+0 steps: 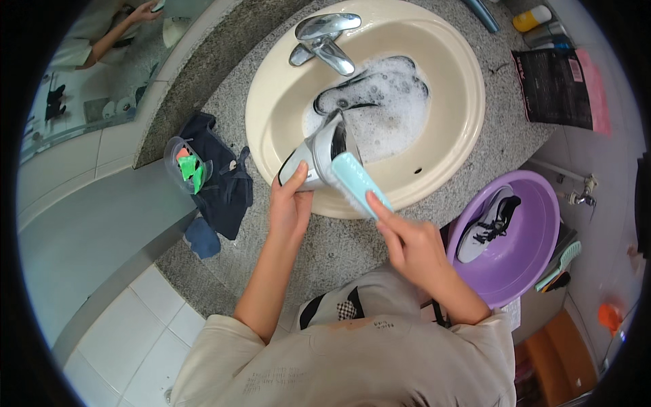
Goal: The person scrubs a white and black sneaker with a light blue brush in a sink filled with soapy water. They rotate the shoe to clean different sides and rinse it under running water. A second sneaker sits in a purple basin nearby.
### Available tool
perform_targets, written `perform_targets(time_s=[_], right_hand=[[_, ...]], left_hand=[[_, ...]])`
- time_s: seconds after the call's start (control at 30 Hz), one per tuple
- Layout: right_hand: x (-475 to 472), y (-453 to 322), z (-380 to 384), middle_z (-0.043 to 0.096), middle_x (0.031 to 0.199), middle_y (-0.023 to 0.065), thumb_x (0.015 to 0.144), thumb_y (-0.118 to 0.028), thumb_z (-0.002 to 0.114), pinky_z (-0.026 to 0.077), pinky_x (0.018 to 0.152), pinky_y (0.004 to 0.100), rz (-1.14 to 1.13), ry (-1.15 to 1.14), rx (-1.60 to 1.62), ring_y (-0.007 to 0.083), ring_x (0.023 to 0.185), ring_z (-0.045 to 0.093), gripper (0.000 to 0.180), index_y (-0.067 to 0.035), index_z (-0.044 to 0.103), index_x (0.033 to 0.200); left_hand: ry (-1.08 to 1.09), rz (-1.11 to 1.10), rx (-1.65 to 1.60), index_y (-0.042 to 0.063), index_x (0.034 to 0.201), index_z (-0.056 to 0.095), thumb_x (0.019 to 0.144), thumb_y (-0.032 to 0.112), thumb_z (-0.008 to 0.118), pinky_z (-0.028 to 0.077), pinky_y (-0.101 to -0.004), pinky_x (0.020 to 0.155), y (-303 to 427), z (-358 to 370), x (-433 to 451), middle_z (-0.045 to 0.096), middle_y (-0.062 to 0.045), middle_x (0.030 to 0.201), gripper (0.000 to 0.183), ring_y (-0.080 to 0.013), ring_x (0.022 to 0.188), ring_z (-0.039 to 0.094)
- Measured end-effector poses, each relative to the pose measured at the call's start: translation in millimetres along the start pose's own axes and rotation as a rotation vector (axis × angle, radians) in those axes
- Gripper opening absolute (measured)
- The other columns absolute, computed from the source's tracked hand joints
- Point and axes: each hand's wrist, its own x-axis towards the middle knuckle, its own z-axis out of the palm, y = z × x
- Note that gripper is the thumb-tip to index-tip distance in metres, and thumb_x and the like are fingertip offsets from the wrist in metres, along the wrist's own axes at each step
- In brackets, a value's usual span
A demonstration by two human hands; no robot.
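Observation:
My left hand grips a grey and black shoe by its lower end, tilted over the front rim of the cream washbasin. A light-blue scrubbing brush is in my right hand, its pale bristles against the shoe's side near the opening. White suds cover the water in the bowl. Half sunk in the foam lie dark-edged insoles, partly hidden. A chrome faucet stands at the basin's back; whether water runs is not visible.
On the right, a purple tub holds a grey shoe with black laces. Dark cloth and a clear plastic cup with green pieces sit left on the granite counter. A black and pink packet lies at the right edge.

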Motion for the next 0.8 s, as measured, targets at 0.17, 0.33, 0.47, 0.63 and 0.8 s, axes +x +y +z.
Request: perform_targets(time_s=[0.17, 0.33, 0.47, 0.63, 0.8], right_hand=[[30, 49, 1, 0.06, 0.066, 0.0238, 0.09, -0.01, 0.056, 0.049, 0.059, 0.0469, 0.253, 0.061, -0.103, 0.0406, 0.061, 0.061, 0.041, -0.019, 0.059, 0.13], [90, 74, 24, 0.064, 0.082, 0.0243, 0.094, -0.017, 0.052, 0.049, 0.069, 0.0469, 0.321, 0.034, -0.34, 0.0402, 0.074, 0.064, 0.035, -0.016, 0.06, 0.129], [130, 154, 72, 0.068, 0.093, 0.0207, 0.095, -0.016, 0.051, 0.051, 0.077, 0.0431, 0.307, -0.016, -0.299, 0.0384, 0.085, 0.065, 0.036, -0.012, 0.058, 0.13], [81, 55, 25, 0.065, 0.11, 0.0244, 0.097, -0.016, 0.049, 0.048, 0.086, 0.0334, 0.162, 0.064, 0.362, 0.035, 0.1, 0.065, 0.035, -0.012, 0.057, 0.131], [20, -23, 23, 0.067, 0.09, 0.0241, 0.095, -0.013, 0.054, 0.051, 0.064, 0.0385, 0.052, 0.054, 0.23, 0.0362, 0.068, 0.066, 0.042, -0.017, 0.053, 0.137]], left_hand=[[-0.042, 0.002, 0.058, -0.005, 0.133, 0.042, 0.09, 0.008, 0.063, 0.038, -0.0378, 0.106, 3, 6, 0, 0.054, -0.014, 0.129, 0.049, -0.0225, 0.119, 0.053], [-0.026, 0.012, 0.066, -0.005, 0.133, 0.042, 0.091, 0.008, 0.063, 0.037, -0.0377, 0.107, 3, 9, -1, 0.054, -0.014, 0.13, 0.049, -0.023, 0.121, 0.052], [-0.039, -0.005, -0.016, -0.005, 0.134, 0.041, 0.093, 0.01, 0.059, 0.035, -0.0395, 0.109, -2, 8, 7, 0.051, -0.015, 0.134, 0.048, -0.0243, 0.125, 0.049], [0.003, 0.003, -0.15, -0.004, 0.136, 0.038, 0.094, 0.01, 0.058, 0.034, -0.0415, 0.11, 7, -6, 10, 0.049, -0.015, 0.136, 0.049, -0.0255, 0.127, 0.047], [0.003, 0.036, -0.085, -0.003, 0.137, 0.038, 0.094, 0.009, 0.058, 0.036, -0.042, 0.109, -3, 8, 7, 0.048, -0.015, 0.137, 0.049, -0.0256, 0.126, 0.048]])
